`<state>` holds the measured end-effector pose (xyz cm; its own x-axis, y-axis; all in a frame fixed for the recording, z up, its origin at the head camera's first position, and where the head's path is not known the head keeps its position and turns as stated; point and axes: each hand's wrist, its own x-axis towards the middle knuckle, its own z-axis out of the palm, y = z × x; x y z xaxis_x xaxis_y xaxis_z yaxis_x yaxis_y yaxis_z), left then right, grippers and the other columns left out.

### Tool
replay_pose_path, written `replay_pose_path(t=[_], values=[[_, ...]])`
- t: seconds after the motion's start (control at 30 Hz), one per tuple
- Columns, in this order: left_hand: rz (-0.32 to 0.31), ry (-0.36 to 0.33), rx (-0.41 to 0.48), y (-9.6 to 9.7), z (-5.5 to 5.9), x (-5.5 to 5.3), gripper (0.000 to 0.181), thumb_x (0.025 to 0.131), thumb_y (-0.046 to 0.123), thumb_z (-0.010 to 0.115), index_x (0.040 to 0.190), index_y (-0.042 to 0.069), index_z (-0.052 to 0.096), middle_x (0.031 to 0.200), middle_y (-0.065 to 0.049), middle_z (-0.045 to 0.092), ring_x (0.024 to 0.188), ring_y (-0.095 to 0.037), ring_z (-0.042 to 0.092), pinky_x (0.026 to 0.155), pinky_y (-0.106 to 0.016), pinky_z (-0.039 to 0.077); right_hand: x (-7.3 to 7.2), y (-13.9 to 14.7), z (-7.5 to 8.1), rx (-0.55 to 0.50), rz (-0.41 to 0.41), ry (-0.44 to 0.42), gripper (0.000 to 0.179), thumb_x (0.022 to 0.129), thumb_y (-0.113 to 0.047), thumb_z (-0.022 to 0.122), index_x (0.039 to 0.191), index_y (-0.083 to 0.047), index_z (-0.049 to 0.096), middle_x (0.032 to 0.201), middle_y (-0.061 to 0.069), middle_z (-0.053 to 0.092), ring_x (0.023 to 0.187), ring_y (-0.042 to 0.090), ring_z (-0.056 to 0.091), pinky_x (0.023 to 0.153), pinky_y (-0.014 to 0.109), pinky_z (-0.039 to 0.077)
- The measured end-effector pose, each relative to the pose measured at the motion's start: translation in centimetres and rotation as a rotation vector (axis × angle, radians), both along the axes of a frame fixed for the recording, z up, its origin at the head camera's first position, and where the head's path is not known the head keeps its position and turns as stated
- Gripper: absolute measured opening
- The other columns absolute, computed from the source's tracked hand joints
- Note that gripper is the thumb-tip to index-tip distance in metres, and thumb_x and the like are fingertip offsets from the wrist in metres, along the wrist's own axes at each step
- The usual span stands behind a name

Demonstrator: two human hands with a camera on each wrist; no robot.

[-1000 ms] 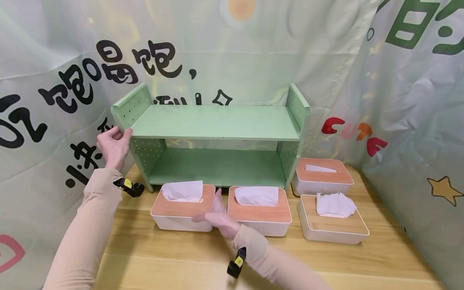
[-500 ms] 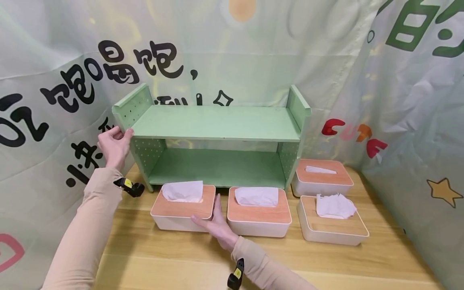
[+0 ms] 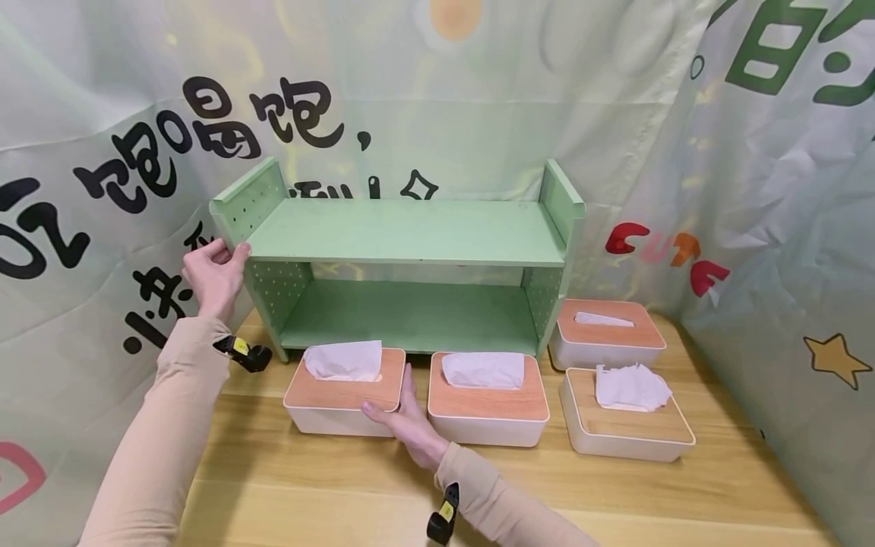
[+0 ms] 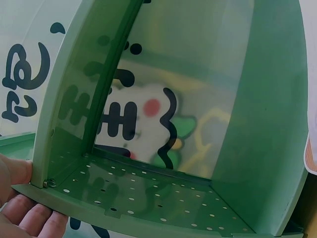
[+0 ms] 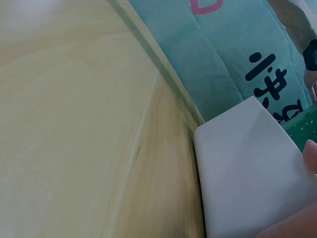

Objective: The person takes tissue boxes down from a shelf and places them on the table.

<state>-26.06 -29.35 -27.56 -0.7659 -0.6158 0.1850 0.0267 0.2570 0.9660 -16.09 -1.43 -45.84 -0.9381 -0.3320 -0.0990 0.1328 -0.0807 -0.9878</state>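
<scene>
A green two-tier shelf (image 3: 410, 228) with perforated side panels stands on the wooden table. My left hand (image 3: 217, 279) grips its left side panel, thumb (image 4: 19, 171) at the front edge and fingers curled behind. In front of the shelf sits a white tissue box (image 3: 342, 414) with a wood-look lid and a tissue sticking out. Against its right end lies my right hand (image 3: 414, 427), the fingers straight along the side and the thumb (image 5: 311, 154) by the front top edge. A second such tissue box (image 3: 487, 429) stands just right of that hand.
Two more tissue boxes stand at the right: one with a pale wood lid (image 3: 649, 425), and one behind it (image 3: 608, 334) beside the shelf. A printed curtain (image 3: 444, 114) hangs behind and along both sides of the table (image 3: 328, 494).
My right hand has drawn back slightly between the two front tissue boxes, and its thumb now sits by the left box's front edge. The left hand and the shelf have not visibly moved.
</scene>
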Motion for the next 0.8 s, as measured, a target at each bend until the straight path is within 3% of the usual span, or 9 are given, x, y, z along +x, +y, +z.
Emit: replay_pose_path(t=[0.37,0.5,0.63,0.73,0.8], values=[[0.012,-0.023,-0.035,-0.1,0.0,-0.1,0.041,0.094,0.023,0.070,0.134,0.015,0.064,0.130,-0.012,0.065,0.070,0.013,0.059,0.077,-0.008,0.053,0.7,0.1,0.4,0.032,-0.004,0.023,0.122,0.088,-0.030,0.079,0.159,-0.017,-0.019,0.168,0.012,-0.022,0.156,0.035,-0.018,0.125,0.063,-0.006],[0.015,-0.016,-0.043,-0.1,0.0,-0.1,0.041,0.094,0.022,0.070,0.134,0.014,0.064,0.128,-0.011,0.066,0.069,0.013,0.059,0.073,-0.006,0.051,0.8,0.4,0.8,0.040,0.014,0.039,0.121,0.089,-0.035,0.077,0.159,-0.019,-0.021,0.168,0.009,-0.024,0.156,0.034,-0.018,0.125,0.064,-0.005],[0.027,0.004,-0.072,-0.2,-0.2,0.1,0.039,0.094,0.023,0.070,0.132,0.013,0.066,0.117,-0.001,0.073,0.070,0.013,0.059,0.076,-0.007,0.051,1.0,0.7,1.5,0.033,0.010,0.062,0.116,0.092,-0.042,0.072,0.159,-0.023,-0.020,0.168,0.005,-0.023,0.156,0.033,-0.018,0.124,0.067,-0.005],[0.036,0.016,-0.102,-0.3,-0.4,0.3,0.037,0.094,0.025,0.070,0.129,0.013,0.069,0.106,0.010,0.076,0.072,0.013,0.057,0.087,-0.012,0.049,1.0,0.7,2.1,0.023,-0.009,0.097,0.106,0.096,-0.046,0.065,0.160,-0.029,-0.019,0.169,0.002,-0.022,0.156,0.033,-0.019,0.123,0.069,-0.005],[0.038,0.015,-0.110,-0.4,-0.5,0.5,0.036,0.094,0.026,0.069,0.128,0.013,0.069,0.106,0.010,0.076,0.073,0.013,0.056,0.093,-0.016,0.048,1.0,0.7,2.4,0.017,-0.024,0.128,0.100,0.099,-0.047,0.060,0.160,-0.030,-0.018,0.169,0.001,-0.022,0.156,0.032,-0.018,0.123,0.069,-0.005]])
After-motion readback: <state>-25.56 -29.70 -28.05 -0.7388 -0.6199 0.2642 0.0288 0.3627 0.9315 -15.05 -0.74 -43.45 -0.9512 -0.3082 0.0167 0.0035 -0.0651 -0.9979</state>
